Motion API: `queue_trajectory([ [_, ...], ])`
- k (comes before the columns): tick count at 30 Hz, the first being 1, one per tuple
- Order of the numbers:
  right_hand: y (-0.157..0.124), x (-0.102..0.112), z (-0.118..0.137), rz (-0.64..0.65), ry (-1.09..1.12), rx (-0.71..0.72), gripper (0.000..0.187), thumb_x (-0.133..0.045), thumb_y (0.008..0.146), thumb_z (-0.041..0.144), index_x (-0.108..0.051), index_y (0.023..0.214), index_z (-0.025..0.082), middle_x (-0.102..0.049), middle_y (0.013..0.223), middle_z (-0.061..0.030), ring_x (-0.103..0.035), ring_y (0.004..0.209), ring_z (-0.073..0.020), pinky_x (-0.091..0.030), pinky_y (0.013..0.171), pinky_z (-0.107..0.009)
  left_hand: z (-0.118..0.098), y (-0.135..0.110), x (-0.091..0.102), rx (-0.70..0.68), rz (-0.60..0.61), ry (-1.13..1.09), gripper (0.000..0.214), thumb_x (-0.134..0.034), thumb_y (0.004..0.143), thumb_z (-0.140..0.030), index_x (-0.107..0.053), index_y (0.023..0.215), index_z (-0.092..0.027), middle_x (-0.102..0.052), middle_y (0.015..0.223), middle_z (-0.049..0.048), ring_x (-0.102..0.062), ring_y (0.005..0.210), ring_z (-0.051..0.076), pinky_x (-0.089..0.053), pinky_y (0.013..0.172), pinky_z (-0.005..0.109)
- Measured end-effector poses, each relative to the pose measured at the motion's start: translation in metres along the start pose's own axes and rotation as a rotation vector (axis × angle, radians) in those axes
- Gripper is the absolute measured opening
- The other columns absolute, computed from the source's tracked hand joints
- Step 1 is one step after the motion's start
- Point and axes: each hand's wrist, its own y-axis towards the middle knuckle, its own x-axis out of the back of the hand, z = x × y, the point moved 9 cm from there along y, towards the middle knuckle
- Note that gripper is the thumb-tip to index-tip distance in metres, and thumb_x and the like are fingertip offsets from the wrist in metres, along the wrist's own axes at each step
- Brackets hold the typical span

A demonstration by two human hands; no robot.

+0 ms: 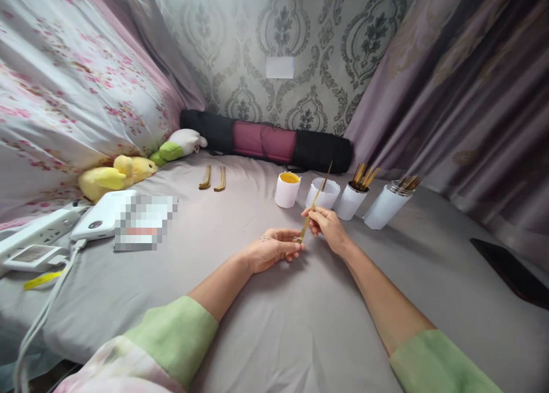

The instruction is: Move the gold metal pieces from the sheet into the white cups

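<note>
Two bare forearms, reaching forward and converging. The left hand (274, 249): back up, fingers curled, tips pinched together. The right hand (328, 227): just beside it, slightly higher, wrist bent, thumb and fingers pinched together, near the left's fingertips.

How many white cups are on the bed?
4, in one row: leftmost cup with yellow contents, second cup behind the held stick, third cup and rightmost cup holding sticks.

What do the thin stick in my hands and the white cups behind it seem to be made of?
The thin stick, pinched between left hand and right hand, looks like bamboo or pale wood: tan-yellow, matte, narrow and straight. The white cups look like paper or plastic, with smooth, opaque, matte walls; I cannot tell which.
</note>
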Motion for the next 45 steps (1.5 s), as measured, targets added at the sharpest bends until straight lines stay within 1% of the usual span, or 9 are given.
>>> queue_trajectory([
  [7,0.002,0.007,0.001,-0.036,-0.033,-0.007,0.023,-0.050,0.074,0.034,-0.058,0.083,0.015,-0.044,0.051,0.0060,-0.035,0.040,-0.0056,-0.030,0.040,-0.020,-0.001,-0.001,0.000,0.016,-0.025,-0.012,0.047,-0.075,0.059,-0.016,-0.056,0.102,-0.008,-0.064,0.085,0.0105,-0.055,0.059,0.008,-0.039,0.057,0.023],
  [14,0.009,0.016,0.009,-0.070,-0.041,-0.008,0.031,-0.048,0.077,0.042,-0.059,0.082,0.013,-0.047,0.056,0.0038,-0.038,0.041,-0.0050,-0.031,0.037,-0.018,0.001,0.000,0.001,0.012,0.004,-0.010,0.044,-0.075,0.059,-0.017,-0.058,0.100,-0.009,-0.064,0.087,0.0113,-0.055,0.060,0.008,-0.040,0.059,0.023],
  [22,0.022,0.031,0.021,-0.140,-0.067,-0.013,0.028,-0.051,0.077,0.039,-0.060,0.083,0.013,-0.049,0.058,0.0024,-0.039,0.040,-0.0044,-0.031,0.036,-0.017,0.001,0.000,0.002,0.013,-0.007,-0.023,0.045,-0.076,0.058,-0.015,-0.058,0.100,-0.009,-0.064,0.085,0.0106,-0.055,0.059,0.007,-0.040,0.058,0.022],
  [30,0.035,0.046,0.039,-0.207,-0.096,0.010,0.019,-0.051,0.079,0.029,-0.061,0.079,0.013,-0.050,0.059,0.0013,-0.039,0.039,-0.0040,-0.031,0.034,-0.017,0.000,-0.001,0.003,0.030,-0.025,-0.046,0.045,-0.075,0.059,-0.013,-0.057,0.100,-0.009,-0.064,0.085,0.0106,-0.055,0.058,0.007,-0.040,0.058,0.022],
  [35,0.042,0.055,0.041,-0.244,-0.072,0.000,0.019,-0.051,0.080,0.028,-0.061,0.077,0.013,-0.050,0.057,0.0013,-0.039,0.039,-0.0040,-0.031,0.034,-0.018,0.000,-0.001,0.003,0.033,-0.030,-0.058,0.043,-0.075,0.058,-0.012,-0.057,0.097,-0.009,-0.065,0.082,0.0101,-0.056,0.057,0.008,-0.040,0.057,0.022],
  [40,0.045,0.058,0.046,-0.270,-0.060,-0.014,0.017,-0.052,0.081,0.026,-0.060,0.073,0.013,-0.050,0.055,0.0016,-0.039,0.038,-0.0041,-0.031,0.034,-0.017,0.000,-0.001,0.002,0.027,-0.027,-0.065,0.042,-0.075,0.058,-0.011,-0.058,0.096,-0.008,-0.065,0.081,0.0102,-0.056,0.057,0.007,-0.040,0.057,0.022],
  [45,0.047,0.058,0.053,-0.258,-0.111,-0.018,0.019,-0.050,0.082,0.024,-0.060,0.072,0.012,-0.051,0.055,0.0004,-0.039,0.038,-0.0042,-0.031,0.034,-0.018,-0.001,-0.001,0.002,0.026,-0.037,-0.059,0.042,-0.075,0.058,-0.011,-0.058,0.097,-0.008,-0.065,0.082,0.0105,-0.056,0.058,0.008,-0.040,0.057,0.022],
])
